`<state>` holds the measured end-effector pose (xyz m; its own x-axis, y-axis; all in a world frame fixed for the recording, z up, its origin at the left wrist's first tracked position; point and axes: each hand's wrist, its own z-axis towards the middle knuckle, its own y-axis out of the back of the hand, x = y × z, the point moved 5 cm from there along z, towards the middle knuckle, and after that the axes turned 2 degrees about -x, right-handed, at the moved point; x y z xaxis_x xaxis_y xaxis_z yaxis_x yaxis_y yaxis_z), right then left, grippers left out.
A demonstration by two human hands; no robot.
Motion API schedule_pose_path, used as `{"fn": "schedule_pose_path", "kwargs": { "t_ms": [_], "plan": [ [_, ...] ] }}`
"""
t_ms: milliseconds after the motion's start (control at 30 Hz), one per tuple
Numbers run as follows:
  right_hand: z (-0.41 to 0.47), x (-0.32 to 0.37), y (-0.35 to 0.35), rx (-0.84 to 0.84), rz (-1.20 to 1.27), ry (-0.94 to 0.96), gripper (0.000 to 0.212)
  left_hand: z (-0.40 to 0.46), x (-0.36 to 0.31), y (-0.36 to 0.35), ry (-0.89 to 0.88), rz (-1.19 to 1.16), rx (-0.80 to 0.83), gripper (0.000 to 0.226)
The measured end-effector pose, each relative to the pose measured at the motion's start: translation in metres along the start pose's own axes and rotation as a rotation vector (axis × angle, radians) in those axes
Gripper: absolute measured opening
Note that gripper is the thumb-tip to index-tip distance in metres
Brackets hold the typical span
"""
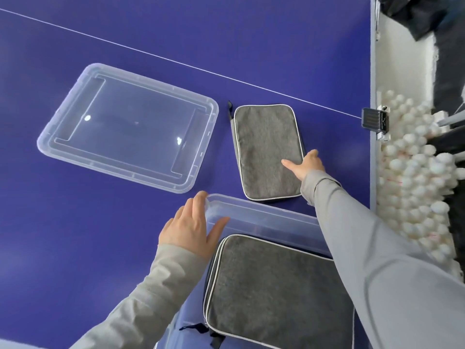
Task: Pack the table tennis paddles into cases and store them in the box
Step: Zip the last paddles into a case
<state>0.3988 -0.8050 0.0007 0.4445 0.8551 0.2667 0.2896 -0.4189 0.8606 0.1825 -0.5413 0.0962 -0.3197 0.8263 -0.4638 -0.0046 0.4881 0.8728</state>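
2 grey felt cases | right hand [305,165] fingers grip table case [268,151] | left hand [192,227] flat on clear box [264,220]

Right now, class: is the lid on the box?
No, the lid lies flat on the table, apart from the open box.
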Motion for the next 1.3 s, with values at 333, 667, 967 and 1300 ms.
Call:
{"fn": "schedule_pose_path", "kwargs": {
  "t_ms": [333,667,967,1300],
  "plan": [
    [-0.047,0.033,0.076,-0.229,0.425,0.247,0.053,0.001,-0.001,0.001,-0.012,0.053,-0.012,0.06],
    [-0.188,-0.032,0.152,-0.41,0.916,0.356,0.047,-0.008,-0.008,0.026,-0.029,-0.167,-0.159,0.054],
    [-0.305,-0.086,0.084,-0.194,1.068,0.388,0.03,-0.081,-0.052,0.053,0.136,-1.318,0.07,0.033],
    [-0.364,-0.042,0.025,-0.011,1.001,0.525,0.025,-0.127,0.024,0.115,0.006,-1.273,-0.156,0.032]
  ]
}}
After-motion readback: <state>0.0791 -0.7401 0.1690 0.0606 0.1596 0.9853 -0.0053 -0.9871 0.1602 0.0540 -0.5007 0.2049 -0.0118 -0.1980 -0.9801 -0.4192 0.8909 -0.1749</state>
